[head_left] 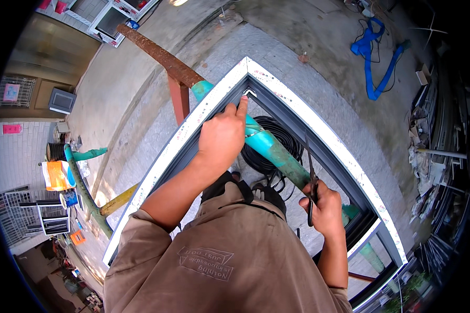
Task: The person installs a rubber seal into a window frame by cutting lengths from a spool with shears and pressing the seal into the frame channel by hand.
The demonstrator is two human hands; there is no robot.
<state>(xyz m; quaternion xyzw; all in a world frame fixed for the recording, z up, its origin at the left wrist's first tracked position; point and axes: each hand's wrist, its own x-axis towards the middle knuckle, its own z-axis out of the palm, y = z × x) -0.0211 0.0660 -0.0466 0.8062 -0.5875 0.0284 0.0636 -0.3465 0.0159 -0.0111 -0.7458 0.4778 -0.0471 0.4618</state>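
A large window frame (pixel 277 86), dark grey inside with white printed film on its outer faces, lies before me with one corner pointing away. My left hand (pixel 222 134) reaches over its left side. The index finger is stretched out and touches the inner corner beside a small white corner piece (pixel 251 93); the other fingers are curled, with nothing visible in them. My right hand (pixel 326 208) is closed around the handles of dark scissors (pixel 313 180), blades pointing up and away, close to the frame's right side.
Beneath the frame runs a green and rusty pipe stand (pixel 271 146). A coil of black hose (pixel 266 164) lies on the ground below. Blue strap (pixel 371 62) lies at far right, near stacked scrap profiles (pixel 441 151). Another green stand (pixel 83 193) is at left.
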